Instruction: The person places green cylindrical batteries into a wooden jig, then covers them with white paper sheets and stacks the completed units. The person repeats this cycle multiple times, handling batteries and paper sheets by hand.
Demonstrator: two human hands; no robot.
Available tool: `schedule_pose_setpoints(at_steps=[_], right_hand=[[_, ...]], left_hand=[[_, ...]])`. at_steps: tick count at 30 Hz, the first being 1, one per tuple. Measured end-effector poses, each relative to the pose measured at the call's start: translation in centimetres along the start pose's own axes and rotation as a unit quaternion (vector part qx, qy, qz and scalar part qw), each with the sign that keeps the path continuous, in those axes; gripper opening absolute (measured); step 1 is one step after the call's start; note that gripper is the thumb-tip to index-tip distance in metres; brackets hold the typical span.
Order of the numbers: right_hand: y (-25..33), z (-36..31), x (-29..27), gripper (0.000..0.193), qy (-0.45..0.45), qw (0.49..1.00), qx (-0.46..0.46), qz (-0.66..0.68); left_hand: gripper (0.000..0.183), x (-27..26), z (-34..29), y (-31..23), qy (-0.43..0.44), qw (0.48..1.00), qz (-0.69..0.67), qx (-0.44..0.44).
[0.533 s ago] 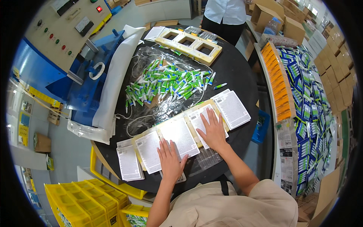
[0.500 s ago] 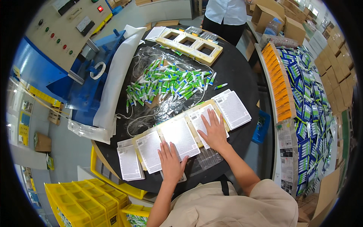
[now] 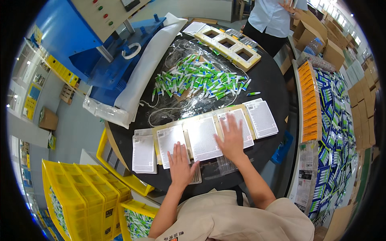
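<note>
Seen from above at a round black worktable (image 3: 265,84): left hand (image 3: 181,165) spread flat, fingers splayed, palm down at the near edge of a white printed backing card (image 3: 169,140), gripping nothing. Right hand (image 3: 232,138) likewise open and flat, pressed on the seam between two more white printed cards (image 3: 202,137) set in a long pale-yellow three-slot tray (image 3: 201,116) lying across the near side of the table. Holding nothing in either hand, only pressing down.

Just left of the tray, a loose stack of the same white cards (image 3: 144,152); just right of it, another such stack (image 3: 262,118). Under and between the hands, clear plastic blister shells (image 3: 225,164) at the table's near rim.

Further back, at the table's middle, a heap of small green-and-white tubes (image 3: 199,78) on a crumpled clear plastic sheet (image 3: 169,112), one stray tube (image 3: 253,93) lying apart to its right. Beyond the heap, a second pale-yellow three-slot tray (image 3: 229,46), empty.

At left, a blue machine (image 3: 96,60) draped with white plastic sheeting (image 3: 144,76). Lower left, yellow plastic crates (image 3: 80,197). At right, rows of orange and blue packaged goods (image 3: 321,108). Far side of the table, another person in a light shirt (image 3: 271,18).
</note>
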State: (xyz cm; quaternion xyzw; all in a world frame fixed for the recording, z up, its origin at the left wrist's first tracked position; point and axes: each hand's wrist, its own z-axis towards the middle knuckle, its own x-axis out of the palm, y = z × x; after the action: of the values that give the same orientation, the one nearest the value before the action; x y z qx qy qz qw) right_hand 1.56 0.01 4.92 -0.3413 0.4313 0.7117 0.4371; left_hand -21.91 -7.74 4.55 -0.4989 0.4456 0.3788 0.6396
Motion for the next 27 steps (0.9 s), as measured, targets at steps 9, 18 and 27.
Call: schedule_pose_setpoints(at_steps=[9, 18, 27], right_hand=[[1.6, 0.6, 2.1, 0.066, 0.259, 0.928, -0.265, 0.031], [2.7, 1.3, 2.8, 0.064, 0.261, 0.934, -0.241, -0.021], [-17.3, 1.2, -4.6, 0.044, -0.223, 0.957, 0.156, 0.099]], left_hand=[[0.08, -0.5, -2.0, 5.8, 0.063, 0.991, 0.109, 0.051], [0.078, 0.0, -1.4, 5.2, 0.034, 0.996, 0.072, 0.039], [0.055, -3.5, -4.4, 11.4, -0.214, 0.952, -0.178, -0.124]])
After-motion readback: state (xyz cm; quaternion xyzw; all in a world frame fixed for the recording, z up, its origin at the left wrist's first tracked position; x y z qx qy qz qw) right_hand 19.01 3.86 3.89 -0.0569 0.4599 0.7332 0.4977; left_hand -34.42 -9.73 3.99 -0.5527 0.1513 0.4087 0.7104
